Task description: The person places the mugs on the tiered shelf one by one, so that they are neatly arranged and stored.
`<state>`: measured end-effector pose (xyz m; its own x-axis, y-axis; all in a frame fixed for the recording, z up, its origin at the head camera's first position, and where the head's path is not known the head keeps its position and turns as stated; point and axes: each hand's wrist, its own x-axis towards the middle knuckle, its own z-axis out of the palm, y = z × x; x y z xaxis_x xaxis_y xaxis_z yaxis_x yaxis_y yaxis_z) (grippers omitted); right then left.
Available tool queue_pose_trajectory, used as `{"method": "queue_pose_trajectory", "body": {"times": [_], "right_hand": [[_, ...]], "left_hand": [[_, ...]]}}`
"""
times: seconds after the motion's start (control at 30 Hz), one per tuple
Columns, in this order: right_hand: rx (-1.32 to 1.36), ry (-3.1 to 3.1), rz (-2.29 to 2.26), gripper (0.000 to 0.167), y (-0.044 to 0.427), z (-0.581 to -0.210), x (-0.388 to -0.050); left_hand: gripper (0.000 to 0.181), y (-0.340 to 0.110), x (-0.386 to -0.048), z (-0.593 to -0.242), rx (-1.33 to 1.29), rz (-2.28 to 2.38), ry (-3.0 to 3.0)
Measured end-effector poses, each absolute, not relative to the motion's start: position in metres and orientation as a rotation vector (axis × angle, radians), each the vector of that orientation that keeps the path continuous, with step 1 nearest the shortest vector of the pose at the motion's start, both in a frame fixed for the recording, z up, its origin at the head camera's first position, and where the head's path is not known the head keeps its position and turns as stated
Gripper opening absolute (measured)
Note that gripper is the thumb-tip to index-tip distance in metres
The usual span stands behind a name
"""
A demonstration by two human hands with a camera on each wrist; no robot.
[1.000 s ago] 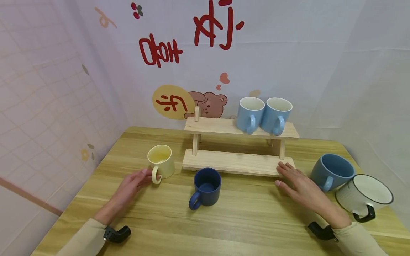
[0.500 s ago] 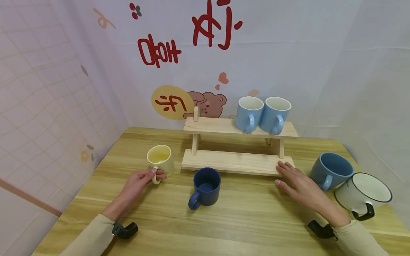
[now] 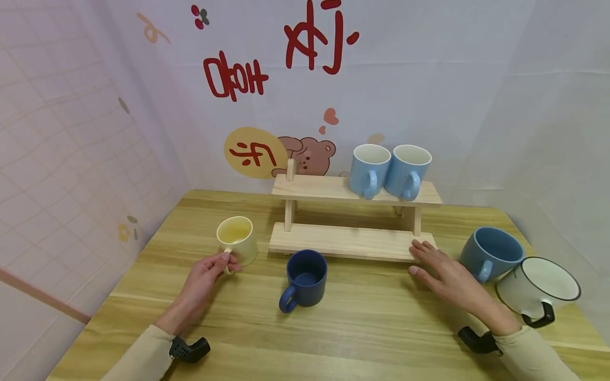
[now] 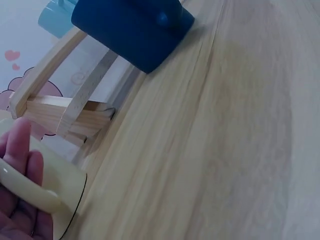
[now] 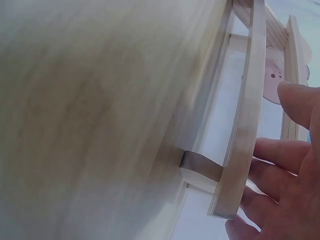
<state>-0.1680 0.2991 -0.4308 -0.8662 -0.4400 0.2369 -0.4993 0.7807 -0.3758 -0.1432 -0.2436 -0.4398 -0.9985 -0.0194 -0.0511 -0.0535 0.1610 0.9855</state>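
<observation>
My left hand (image 3: 206, 276) pinches the handle of a pale yellow mug (image 3: 242, 248), which stands upright on the table at the left. In the left wrist view, fingers pass through the handle of that yellow mug (image 4: 65, 180). At the right end of a two-tier wooden shelf (image 3: 352, 243), my right hand (image 3: 448, 278) rests its fingertips on the lower board, fingers fairly straight. The right wrist view has the right hand (image 5: 285, 185) against the edge of that board. Between the hands a navy blue mug (image 3: 312, 288) stands upright, its handle toward the front left.
Two light blue mugs (image 3: 369, 172) stand side by side on the shelf's upper board, toward the right. Beyond my right hand are a grey-blue cup (image 3: 491, 259) and a white mug (image 3: 524, 293) with a black rim and handle. A printed cloth (image 3: 429, 95) hangs behind the table.
My left hand has gone from reaching at the yellow mug's handle to pinching it between thumb and fingers. The mug stands in nearly the same place. My right hand has stayed on the shelf.
</observation>
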Motion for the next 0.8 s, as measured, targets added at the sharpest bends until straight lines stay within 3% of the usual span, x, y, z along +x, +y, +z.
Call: {"method": "queue_pose_trajectory", "body": {"times": [0.3,0.8], "right_hand": [[0.779,-2.793,0.635,0.053,0.300,-0.434,-0.169],[0.789,-2.781,0.623,0.051,0.299,-0.434,-0.169]], "left_hand": [[0.043,-0.238,-0.142,-0.436,0.023,2.095,2.401],[0.040,-0.215,-0.138,-0.389,0.208,2.323,2.207]]}}
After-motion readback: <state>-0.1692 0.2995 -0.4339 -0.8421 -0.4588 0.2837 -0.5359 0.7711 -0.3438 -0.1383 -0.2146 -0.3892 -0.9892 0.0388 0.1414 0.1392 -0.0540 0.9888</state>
